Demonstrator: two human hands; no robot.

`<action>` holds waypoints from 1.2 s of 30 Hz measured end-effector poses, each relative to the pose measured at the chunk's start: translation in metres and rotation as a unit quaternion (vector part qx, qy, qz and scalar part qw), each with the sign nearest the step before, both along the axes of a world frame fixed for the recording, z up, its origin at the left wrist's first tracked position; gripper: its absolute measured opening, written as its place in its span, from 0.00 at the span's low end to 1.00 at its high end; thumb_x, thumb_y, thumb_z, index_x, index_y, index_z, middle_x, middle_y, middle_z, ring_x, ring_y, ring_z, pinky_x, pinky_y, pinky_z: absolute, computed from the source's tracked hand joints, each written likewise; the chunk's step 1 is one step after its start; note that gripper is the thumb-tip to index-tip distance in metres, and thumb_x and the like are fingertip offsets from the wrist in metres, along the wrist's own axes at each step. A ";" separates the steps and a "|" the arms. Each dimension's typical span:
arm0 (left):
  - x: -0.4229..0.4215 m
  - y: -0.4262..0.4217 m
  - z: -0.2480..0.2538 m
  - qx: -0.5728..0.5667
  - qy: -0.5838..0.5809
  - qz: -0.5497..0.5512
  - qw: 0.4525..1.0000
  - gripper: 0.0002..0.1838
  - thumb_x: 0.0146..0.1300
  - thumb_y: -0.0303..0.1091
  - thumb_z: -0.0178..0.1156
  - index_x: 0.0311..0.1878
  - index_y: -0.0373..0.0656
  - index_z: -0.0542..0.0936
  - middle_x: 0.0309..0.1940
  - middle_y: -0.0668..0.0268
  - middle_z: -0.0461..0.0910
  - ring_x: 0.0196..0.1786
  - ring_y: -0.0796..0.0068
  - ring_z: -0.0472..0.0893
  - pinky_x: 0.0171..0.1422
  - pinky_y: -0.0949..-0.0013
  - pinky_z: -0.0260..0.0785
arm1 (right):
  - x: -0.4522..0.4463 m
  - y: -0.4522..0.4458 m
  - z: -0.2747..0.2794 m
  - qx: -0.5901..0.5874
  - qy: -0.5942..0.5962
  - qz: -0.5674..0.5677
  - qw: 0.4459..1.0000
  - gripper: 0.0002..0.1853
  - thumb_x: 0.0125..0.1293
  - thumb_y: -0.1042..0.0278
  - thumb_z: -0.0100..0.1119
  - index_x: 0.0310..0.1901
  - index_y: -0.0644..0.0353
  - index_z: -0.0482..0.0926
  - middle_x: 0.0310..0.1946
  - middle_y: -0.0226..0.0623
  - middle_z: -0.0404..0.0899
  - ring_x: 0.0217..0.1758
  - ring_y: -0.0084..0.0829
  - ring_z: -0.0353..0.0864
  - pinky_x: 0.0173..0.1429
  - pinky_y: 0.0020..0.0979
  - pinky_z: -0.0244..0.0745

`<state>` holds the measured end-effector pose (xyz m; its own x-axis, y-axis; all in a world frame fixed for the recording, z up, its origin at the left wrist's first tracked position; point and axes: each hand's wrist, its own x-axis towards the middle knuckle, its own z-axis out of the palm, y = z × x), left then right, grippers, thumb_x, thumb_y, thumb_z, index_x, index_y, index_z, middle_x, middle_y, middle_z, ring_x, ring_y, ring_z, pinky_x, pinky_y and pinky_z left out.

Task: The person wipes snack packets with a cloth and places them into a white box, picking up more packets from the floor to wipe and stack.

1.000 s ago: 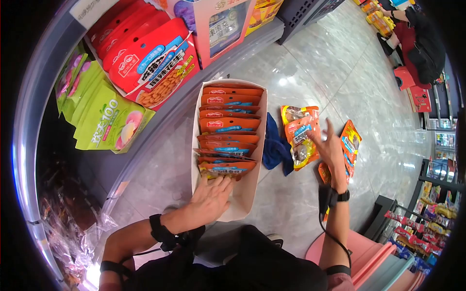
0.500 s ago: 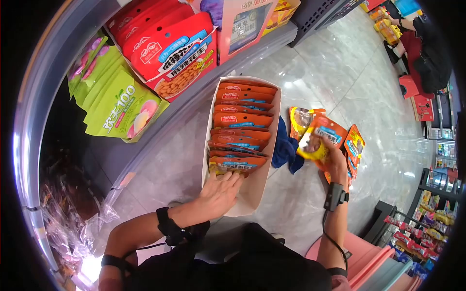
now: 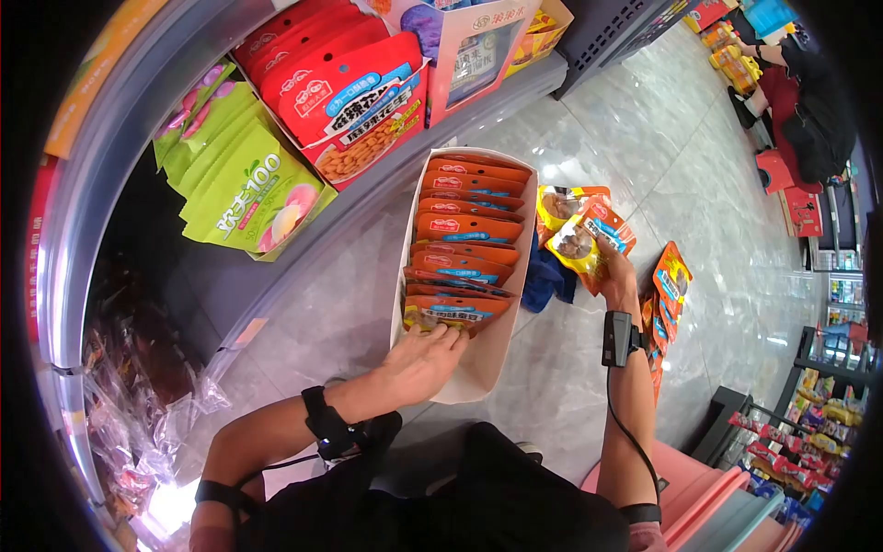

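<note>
A white cardboard box (image 3: 504,366) on the floor holds a row of upright orange snack packets (image 3: 467,228). My left hand (image 3: 427,363) is inside the front end, its bent fingers gripping the lower part of the frontmost packet (image 3: 452,311). To the right of the box, my right hand (image 3: 618,274) is closed on the edge of an orange and yellow snack packet (image 3: 579,241), its printed front facing up. Another packet (image 3: 557,204) lies partly under it, beside a dark blue cloth (image 3: 544,281). More loose packets (image 3: 671,281) lie in an overlapping pile to the right of my hand.
A shelf at the upper left carries green snack bags (image 3: 248,193) and a box of red peanut bags (image 3: 354,101). Clear plastic wrapping (image 3: 147,442) lies at the lower left. Pink bins (image 3: 685,488) stand at the lower right. Another person (image 3: 819,120) is at the upper right.
My right hand has moved up and left with the packet, which now overlaps the packet near the cloth. My left hand stays on the frontmost packet. The view has shifted slightly.
</note>
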<state>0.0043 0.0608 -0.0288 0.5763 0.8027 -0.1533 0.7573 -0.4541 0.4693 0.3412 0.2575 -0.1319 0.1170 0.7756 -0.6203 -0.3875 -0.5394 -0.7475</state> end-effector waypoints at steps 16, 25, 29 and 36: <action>-0.015 0.025 0.072 0.064 -0.377 0.113 0.917 0.41 0.51 0.45 0.67 0.63 0.36 0.60 0.55 0.52 0.65 0.57 0.57 0.70 0.58 0.60 0.66 | -0.052 -0.127 0.223 0.233 -0.091 0.185 0.950 0.20 0.54 0.70 0.65 0.49 0.64 0.73 0.41 0.33 0.80 0.42 0.24 0.79 0.51 0.26 0.72; -0.024 0.015 0.083 -0.578 -0.591 0.123 0.549 0.39 0.63 0.39 0.58 0.70 0.40 0.46 0.63 0.61 0.60 0.64 0.69 0.64 0.66 0.64 0.59 | -0.110 -0.126 0.206 0.089 -0.077 0.254 0.960 0.14 0.61 0.68 0.60 0.45 0.66 0.76 0.38 0.36 0.82 0.36 0.22 0.81 0.44 0.25 0.76; -0.006 0.006 0.059 -0.437 -0.623 0.133 0.636 0.36 0.65 0.38 0.56 0.69 0.41 0.48 0.61 0.62 0.62 0.60 0.73 0.68 0.57 0.69 0.69 | -0.144 -0.147 0.189 0.060 -0.118 0.229 0.964 0.16 0.61 0.61 0.62 0.44 0.64 0.76 0.33 0.30 0.81 0.32 0.17 0.77 0.41 0.23 0.74; -0.018 -0.001 0.056 -0.410 -0.580 0.304 0.635 0.16 0.59 0.28 0.61 0.50 0.39 0.72 0.37 0.69 0.77 0.37 0.82 0.77 0.43 0.75 0.71 | -0.123 -0.120 0.156 0.294 -0.308 0.076 0.902 0.12 0.66 0.67 0.53 0.47 0.64 0.70 0.34 0.36 0.77 0.38 0.23 0.75 0.45 0.25 0.71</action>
<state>-0.0136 0.0597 0.0273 0.3053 0.8551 -0.4191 -0.3951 0.5142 0.7612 0.2186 0.1379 0.0244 0.1638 0.9852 0.0495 0.2437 0.0083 -0.9698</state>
